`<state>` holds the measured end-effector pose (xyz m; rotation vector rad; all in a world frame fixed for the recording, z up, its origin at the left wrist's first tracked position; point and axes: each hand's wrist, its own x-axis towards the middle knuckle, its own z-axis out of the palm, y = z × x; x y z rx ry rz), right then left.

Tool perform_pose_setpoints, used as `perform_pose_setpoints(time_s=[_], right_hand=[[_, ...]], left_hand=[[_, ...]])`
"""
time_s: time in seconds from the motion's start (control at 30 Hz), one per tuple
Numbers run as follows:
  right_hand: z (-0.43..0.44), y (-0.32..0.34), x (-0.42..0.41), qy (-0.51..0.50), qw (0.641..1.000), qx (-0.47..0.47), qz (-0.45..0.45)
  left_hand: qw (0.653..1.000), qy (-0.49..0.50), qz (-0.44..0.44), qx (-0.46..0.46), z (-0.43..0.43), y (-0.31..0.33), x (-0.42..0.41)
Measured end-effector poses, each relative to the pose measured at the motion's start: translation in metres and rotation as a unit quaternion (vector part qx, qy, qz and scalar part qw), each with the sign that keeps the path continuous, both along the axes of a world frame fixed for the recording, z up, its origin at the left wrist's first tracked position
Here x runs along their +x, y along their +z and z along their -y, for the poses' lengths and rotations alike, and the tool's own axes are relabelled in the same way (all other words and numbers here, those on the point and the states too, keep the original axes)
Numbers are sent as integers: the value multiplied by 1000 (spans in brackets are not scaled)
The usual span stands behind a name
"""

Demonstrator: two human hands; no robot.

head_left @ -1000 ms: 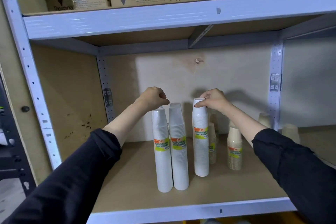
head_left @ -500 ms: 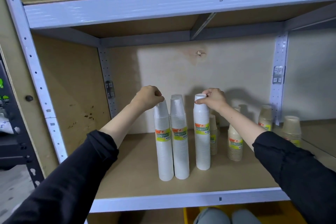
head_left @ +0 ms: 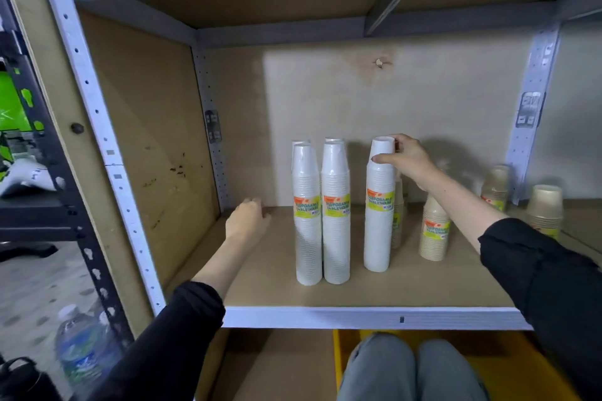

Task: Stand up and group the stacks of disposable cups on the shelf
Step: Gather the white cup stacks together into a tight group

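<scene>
Two tall white cup stacks [head_left: 321, 215] stand upright side by side on the shelf board [head_left: 260, 286], with more white stacks just behind them. A third white stack [head_left: 378, 205] stands apart to their right; my right hand [head_left: 405, 156] grips its top, thumb in front and fingers behind. My left hand [head_left: 247, 220] hangs low to the left of the stacks, fingers loosely curled, holding nothing. Shorter beige cup stacks [head_left: 435, 231] stand to the right, one partly hidden behind the third white stack.
Further beige cup stacks [head_left: 545, 208] sit at the far right by the grey upright [head_left: 529, 114]. The shelf's left wall [head_left: 146, 146] is close to my left hand. A water bottle [head_left: 84, 345] stands on the floor at lower left.
My left hand let go of the top of the left white stacks and dropped down and to the left. My right hand stays on the third stack. The view tilted down.
</scene>
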<state>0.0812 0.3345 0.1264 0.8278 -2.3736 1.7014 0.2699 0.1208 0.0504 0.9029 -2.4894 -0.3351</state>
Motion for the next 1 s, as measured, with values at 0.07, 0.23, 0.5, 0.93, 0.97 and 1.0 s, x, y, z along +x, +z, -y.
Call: perform_pose_setpoints(time_s=[0.07, 0.23, 0.5, 0.93, 0.97, 1.0], right_hand=[[-1, -1, 1, 3, 1000, -8, -1], [-1, -3, 7, 41, 999, -33, 4], [3, -2, 11, 39, 998, -46, -10], [5, 1, 7, -15, 999, -30, -24], [6, 2, 8, -16, 999, -32, -22], [6, 3, 9, -18, 999, -34, -22]], left_hand=[[1000, 3, 17, 0, 4, -16, -1], [999, 11, 46, -6, 8, -47, -5], [994, 7, 94, 56, 15, -95, -6], [989, -21, 105, 101, 19, -128, -14], [989, -22, 105, 99, 19, -128, -14], [989, -22, 105, 97, 20, -129, -15]])
